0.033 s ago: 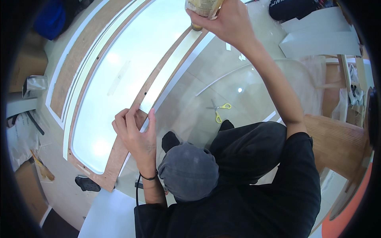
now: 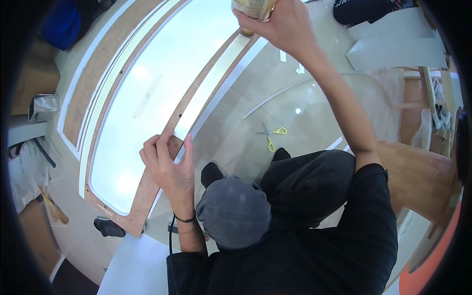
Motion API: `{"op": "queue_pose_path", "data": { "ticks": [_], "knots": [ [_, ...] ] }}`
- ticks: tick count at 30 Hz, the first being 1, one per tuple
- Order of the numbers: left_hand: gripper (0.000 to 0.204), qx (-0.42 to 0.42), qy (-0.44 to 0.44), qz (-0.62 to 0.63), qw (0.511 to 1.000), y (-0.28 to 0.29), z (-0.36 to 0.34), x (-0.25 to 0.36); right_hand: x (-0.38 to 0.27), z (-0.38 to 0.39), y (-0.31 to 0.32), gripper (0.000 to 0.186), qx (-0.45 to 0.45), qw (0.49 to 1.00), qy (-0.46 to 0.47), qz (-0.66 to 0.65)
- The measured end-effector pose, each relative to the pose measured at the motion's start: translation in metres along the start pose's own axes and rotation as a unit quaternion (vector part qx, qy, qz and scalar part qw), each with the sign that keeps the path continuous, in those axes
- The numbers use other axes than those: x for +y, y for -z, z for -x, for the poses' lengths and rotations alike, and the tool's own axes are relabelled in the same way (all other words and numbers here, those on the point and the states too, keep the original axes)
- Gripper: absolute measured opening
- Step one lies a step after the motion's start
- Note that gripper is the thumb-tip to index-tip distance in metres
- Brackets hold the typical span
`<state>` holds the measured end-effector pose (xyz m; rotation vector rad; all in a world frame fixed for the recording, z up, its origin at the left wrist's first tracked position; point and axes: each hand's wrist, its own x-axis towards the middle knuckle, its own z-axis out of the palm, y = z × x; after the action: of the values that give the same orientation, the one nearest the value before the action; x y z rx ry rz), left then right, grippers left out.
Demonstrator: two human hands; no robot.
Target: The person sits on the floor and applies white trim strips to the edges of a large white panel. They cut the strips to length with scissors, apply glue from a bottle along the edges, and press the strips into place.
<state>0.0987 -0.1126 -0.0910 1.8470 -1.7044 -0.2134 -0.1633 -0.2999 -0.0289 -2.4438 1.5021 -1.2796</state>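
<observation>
A curved wooden frame (image 2: 143, 196) with a bright white panel (image 2: 142, 103) inside it lies in front of me on the left. Along its near rail runs a pale strip (image 2: 212, 91). My left hand (image 2: 169, 164) grips that rail at the strip's lower end, fingers on one side and thumb on the other. At the top, my right hand (image 2: 285, 29) is wrapped round a labelled, yellowish bottle (image 2: 253, 7). The bottle's narrow end points down at the strip's far end; whether it touches cannot be made out. The bottle's top is cut off by the picture edge.
Scissors (image 2: 270, 136) with yellow handles lie open on the floor by my feet. A thin curved strip (image 2: 275, 97) and small white scraps (image 2: 300, 69) lie beyond them. A wooden stool (image 2: 415, 177) stands at right, a dark shoe (image 2: 109, 227) at lower left, cardboard boxes (image 2: 39, 81) at far left.
My right hand and the bottle have shifted very slightly to the right along the far end of the strip. My left hand keeps its place on the rail.
</observation>
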Motion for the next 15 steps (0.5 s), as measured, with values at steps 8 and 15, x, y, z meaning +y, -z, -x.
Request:
{"op": "queue_pose_path", "data": {
  "ticks": [8, 15],
  "knots": [
    [0.032, 0.001, -0.041, 0.0, 0.999, 0.0, -0.006, 0.0, 0.001, 0.02, 0.052, 0.08, -0.011, 0.99, -0.14, -0.015],
    [0.032, -0.053, 0.064, 0.153, 0.985, 0.022, -0.019, 0.0, 0.004, 0.083, 0.072, 0.074, 0.006, 0.969, -0.243, -0.048]
  ]
}}
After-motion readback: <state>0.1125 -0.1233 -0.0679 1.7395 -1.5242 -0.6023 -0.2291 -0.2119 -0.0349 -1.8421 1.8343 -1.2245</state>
